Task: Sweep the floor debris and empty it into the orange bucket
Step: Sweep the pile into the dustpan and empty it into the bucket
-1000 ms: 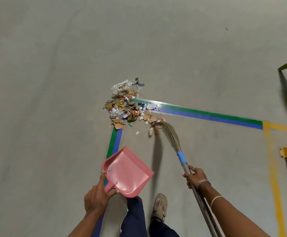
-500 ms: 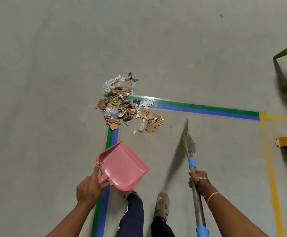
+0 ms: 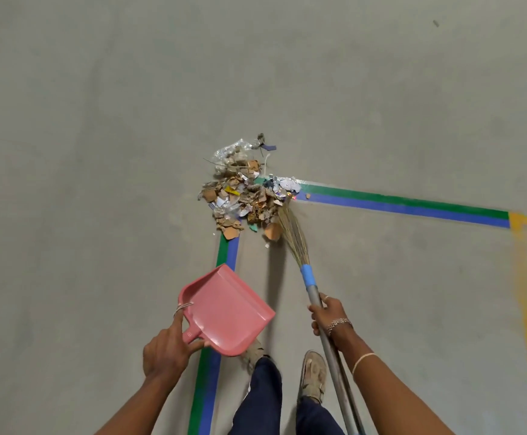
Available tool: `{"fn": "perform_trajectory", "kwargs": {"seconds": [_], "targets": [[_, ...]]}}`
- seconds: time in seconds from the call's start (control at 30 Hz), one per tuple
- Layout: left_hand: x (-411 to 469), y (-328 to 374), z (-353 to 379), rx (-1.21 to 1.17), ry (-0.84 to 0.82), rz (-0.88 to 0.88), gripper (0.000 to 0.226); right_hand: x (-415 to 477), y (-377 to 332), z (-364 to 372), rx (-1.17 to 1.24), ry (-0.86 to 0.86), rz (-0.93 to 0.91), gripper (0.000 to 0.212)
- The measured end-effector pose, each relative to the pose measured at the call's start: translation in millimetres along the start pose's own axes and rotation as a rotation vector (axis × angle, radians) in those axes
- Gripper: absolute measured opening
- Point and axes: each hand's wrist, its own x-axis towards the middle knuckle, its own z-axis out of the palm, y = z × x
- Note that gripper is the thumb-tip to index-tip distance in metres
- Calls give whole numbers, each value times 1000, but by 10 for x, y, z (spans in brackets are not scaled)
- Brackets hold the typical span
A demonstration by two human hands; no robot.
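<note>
Swung forward since half a second ago, the broom (image 3: 309, 276) now has its bristles touching the debris pile (image 3: 244, 196); left hand (image 3: 168, 350) grips the pink dustpan (image 3: 227, 309) by its handle; right hand (image 3: 328, 315) curls round the broom shaft; beyond, the pile covers the corner of the green-blue floor tape (image 3: 397, 204).

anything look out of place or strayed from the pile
Mostly tidy. A small brown scrap lies apart on the blue tape right of the debris pile, and a white fleck sits loose on its near side, near the broom bristles. Nothing else stands out.
</note>
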Motion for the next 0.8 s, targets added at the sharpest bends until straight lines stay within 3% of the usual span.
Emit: {"fn": "perform_trajectory", "kwargs": {"seconds": [0.2, 0.37, 0.5, 0.63, 0.8], "targets": [[98, 37, -101, 11, 24, -22, 112, -123, 83, -454, -147, 87, -78, 33], [165, 107, -27, 36, 51, 15, 114, -137, 173, -445, -237, 142, 21, 3], [131, 191, 38, 81, 60, -6, 109, -27, 126, -249, -305, 6, 99, 19], [75, 300, 77, 12, 44, -71, 98, 77, -121, 3, -389, -161, -11, 5], [40, 564, 79, -16, 26, -134, 99, 64, -404, -110, -297, -284, -123, 21]]}}
